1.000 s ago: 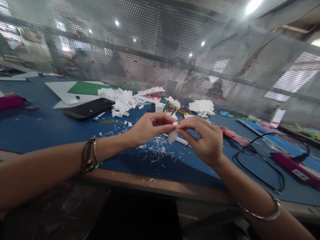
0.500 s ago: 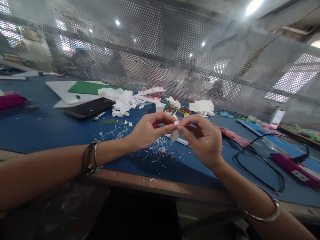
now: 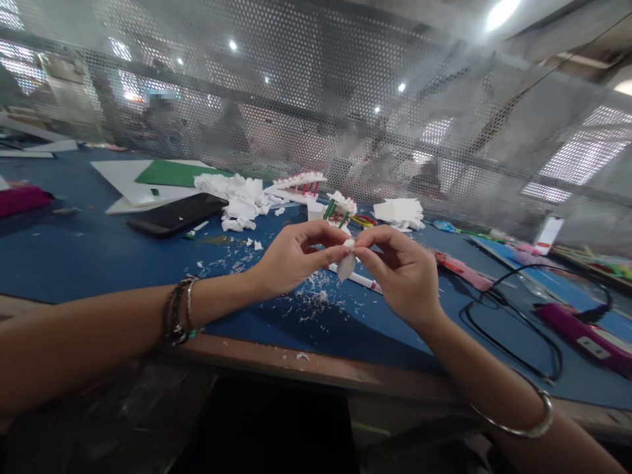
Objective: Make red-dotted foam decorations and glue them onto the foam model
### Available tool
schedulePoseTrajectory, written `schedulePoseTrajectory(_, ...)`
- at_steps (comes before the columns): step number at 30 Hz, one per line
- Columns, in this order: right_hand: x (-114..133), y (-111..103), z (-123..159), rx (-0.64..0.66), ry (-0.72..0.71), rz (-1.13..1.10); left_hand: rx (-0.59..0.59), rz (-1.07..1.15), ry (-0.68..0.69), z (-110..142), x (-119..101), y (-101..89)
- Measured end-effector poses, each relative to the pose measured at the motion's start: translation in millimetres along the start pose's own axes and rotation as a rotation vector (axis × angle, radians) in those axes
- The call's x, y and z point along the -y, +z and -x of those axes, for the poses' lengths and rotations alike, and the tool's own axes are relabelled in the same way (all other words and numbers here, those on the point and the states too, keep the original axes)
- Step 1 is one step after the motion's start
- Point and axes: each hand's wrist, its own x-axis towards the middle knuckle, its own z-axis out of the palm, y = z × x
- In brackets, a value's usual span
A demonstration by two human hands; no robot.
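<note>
My left hand (image 3: 296,255) and my right hand (image 3: 402,273) meet above the blue table (image 3: 89,257). Both pinch the top of one small white petal-shaped piece (image 3: 346,264), which hangs down between the fingertips. White shavings (image 3: 316,297) lie scattered on the table just under it. A white stick with a red tip (image 3: 358,279) lies on the table behind the piece. My left wrist carries dark bracelets, my right wrist a metal bangle.
A black phone (image 3: 175,214), a heap of white scraps (image 3: 237,194), a green sheet (image 3: 172,174), a small white model on red and green sticks (image 3: 316,191) and stacked white squares (image 3: 399,212) lie beyond. A black cable (image 3: 513,322) and pink tool (image 3: 587,332) sit right. A perforated screen stands behind.
Both hands have risen slightly and the white piece has turned a little between the fingertips. Nothing else on the table has moved.
</note>
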Motion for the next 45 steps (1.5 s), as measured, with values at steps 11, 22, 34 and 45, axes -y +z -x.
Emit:
schedulePoseTrajectory(11,-1.4,0.3,0.4,-0.037,0.028,-0.019,-0.008,-0.111,0.057,1.4,1.2,-0.8)
schedulePoseTrajectory(22,-2.2,0.9,1.2,-0.031,0.046,-0.014,-0.001,-0.255,0.172,2.8,5.7,-1.4)
schedulePoseTrajectory(34,-3.5,-2.6,-1.2,-0.015,0.016,0.049,0.015,-0.169,0.094,0.8,7.6,-2.8)
schedulePoseTrajectory(45,-1.5,-0.4,1.2,-0.017,-0.018,0.019,0.012,-0.165,0.117,1.0,5.7,-3.7)
